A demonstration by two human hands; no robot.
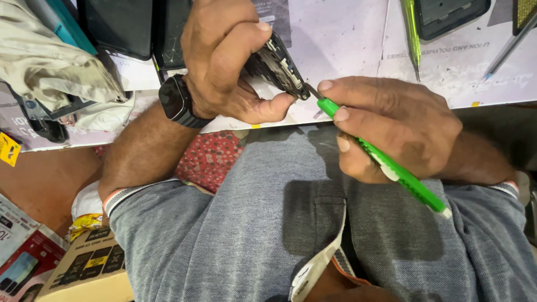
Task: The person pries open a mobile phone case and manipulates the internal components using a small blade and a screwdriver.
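Gripped in the right hand (400, 131), a green screwdriver (386, 162) slants up-left, its tip touching the lower corner of the opened phone (277, 67) clasped by the left hand (224, 61) over the tabletop (341, 39) edge.

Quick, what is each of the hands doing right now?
Left hand: closed around a black opened phone body, tilted on edge.
Right hand: closed on a slim green plastic screwdriver, its metal tip at the phone's corner.

Bright, even light from above, no harsh glare. Soft shadows under both hands (313, 100) on the grey shirt (268, 212) and pale tabletop (347, 39). Centre sharp; corners slightly soft, mild wide-angle stretch at edges.
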